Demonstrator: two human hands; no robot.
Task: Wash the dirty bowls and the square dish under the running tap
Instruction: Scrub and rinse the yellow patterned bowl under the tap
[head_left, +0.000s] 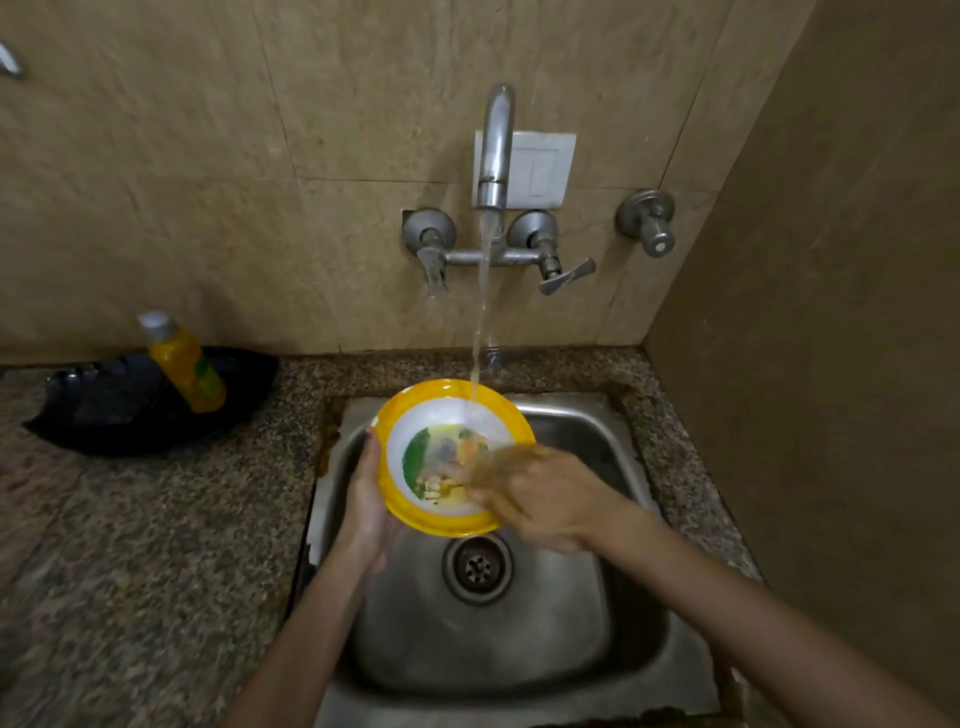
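Observation:
A yellow-rimmed bowl (415, 415) with a white inside and a coloured picture at its bottom is tilted over the steel sink (597, 639). Water from the tap (496, 150) falls onto the bowl's far inner side. My left hand (366, 499) grips the bowl's left rim from below. My right hand (540, 493) is blurred, its fingers lying inside the bowl against the white surface. No other bowl or square dish is in view.
A black dish (104, 410) sits on the granite counter (156, 545) at the left, with a yellow soap bottle (184, 364) leaning in it. Tap handles (563, 278) stick out of the tiled wall. The sink drain (477, 569) is uncovered. A wall closes the right side.

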